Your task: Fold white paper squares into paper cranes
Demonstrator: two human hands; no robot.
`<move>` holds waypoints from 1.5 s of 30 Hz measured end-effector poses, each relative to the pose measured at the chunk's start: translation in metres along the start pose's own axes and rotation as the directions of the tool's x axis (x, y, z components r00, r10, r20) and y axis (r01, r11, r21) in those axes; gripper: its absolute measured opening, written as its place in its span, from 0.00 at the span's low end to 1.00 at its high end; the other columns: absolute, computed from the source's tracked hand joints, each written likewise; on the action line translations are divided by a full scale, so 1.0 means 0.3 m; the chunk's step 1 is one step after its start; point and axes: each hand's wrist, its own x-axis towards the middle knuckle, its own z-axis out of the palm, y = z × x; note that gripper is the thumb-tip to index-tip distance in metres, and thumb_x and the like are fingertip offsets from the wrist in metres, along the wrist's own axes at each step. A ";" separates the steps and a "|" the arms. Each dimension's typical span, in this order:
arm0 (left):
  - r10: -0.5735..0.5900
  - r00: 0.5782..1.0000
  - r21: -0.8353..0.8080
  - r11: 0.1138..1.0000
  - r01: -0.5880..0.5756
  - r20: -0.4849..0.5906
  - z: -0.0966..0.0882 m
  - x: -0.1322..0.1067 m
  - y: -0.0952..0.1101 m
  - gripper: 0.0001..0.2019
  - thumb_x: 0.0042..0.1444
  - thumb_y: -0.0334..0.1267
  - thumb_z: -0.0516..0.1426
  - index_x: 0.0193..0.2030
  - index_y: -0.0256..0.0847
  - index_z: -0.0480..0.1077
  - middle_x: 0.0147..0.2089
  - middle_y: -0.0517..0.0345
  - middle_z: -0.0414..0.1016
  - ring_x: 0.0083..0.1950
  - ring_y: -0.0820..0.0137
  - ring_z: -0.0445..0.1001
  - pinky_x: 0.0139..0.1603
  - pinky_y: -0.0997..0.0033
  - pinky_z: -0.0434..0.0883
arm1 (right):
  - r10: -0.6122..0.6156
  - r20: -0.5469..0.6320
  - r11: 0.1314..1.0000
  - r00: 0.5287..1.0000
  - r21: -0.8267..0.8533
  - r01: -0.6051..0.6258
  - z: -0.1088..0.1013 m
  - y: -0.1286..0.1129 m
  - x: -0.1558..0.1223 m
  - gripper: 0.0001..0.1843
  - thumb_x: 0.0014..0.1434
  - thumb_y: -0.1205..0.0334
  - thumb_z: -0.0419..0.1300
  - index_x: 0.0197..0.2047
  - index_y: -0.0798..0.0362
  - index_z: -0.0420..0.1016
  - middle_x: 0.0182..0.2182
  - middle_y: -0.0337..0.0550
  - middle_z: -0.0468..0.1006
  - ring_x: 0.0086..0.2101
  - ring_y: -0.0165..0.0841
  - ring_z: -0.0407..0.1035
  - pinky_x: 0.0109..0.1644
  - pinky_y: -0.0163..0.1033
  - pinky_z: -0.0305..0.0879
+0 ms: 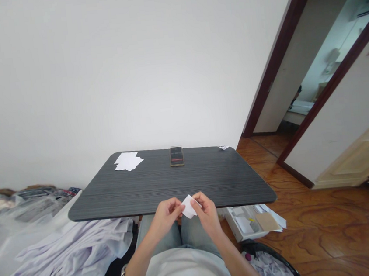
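Observation:
A small white piece of paper, which looks folded, is held at the near edge of the dark table. My left hand pinches its left side between thumb and fingers. On the right side, my right hand grips it with the thumb on the face turned toward me. The fingers behind the paper are partly hidden. Several white paper sheets lie overlapping at the table's far left, and a small folded paper piece rests at the far right corner.
A phone stands or lies at the table's back middle. White cloth is heaped at the left. Below the table's right end are a white box with papers and a black bin full of paper scraps. A doorway opens at right.

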 end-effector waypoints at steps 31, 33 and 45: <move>0.255 0.953 0.399 0.901 -0.172 -0.166 -0.028 -0.029 0.047 0.08 0.51 0.40 0.55 0.28 0.41 0.75 0.24 0.59 0.74 0.22 0.72 0.69 0.26 0.78 0.63 | 0.153 0.086 0.953 0.985 0.251 -0.170 -0.001 0.006 0.012 0.13 0.50 0.54 0.61 0.33 0.55 0.73 0.24 0.44 0.79 0.22 0.30 0.71 0.22 0.32 0.64; 0.251 0.949 0.342 0.923 -0.176 -0.191 -0.026 -0.027 0.042 0.07 0.50 0.39 0.56 0.27 0.41 0.75 0.24 0.59 0.75 0.24 0.71 0.71 0.27 0.77 0.65 | 0.156 0.066 0.945 0.986 0.281 -0.168 -0.001 0.006 0.013 0.11 0.48 0.55 0.62 0.31 0.55 0.74 0.26 0.44 0.79 0.24 0.32 0.72 0.23 0.32 0.65; 0.072 0.964 -0.140 0.984 -0.111 -0.257 0.008 -0.013 0.032 0.06 0.41 0.37 0.62 0.24 0.36 0.73 0.25 0.57 0.75 0.27 0.70 0.73 0.29 0.72 0.72 | 0.102 -0.059 0.945 0.993 0.319 -0.078 0.005 -0.025 0.002 0.07 0.46 0.59 0.64 0.25 0.54 0.74 0.21 0.41 0.77 0.24 0.32 0.71 0.27 0.35 0.67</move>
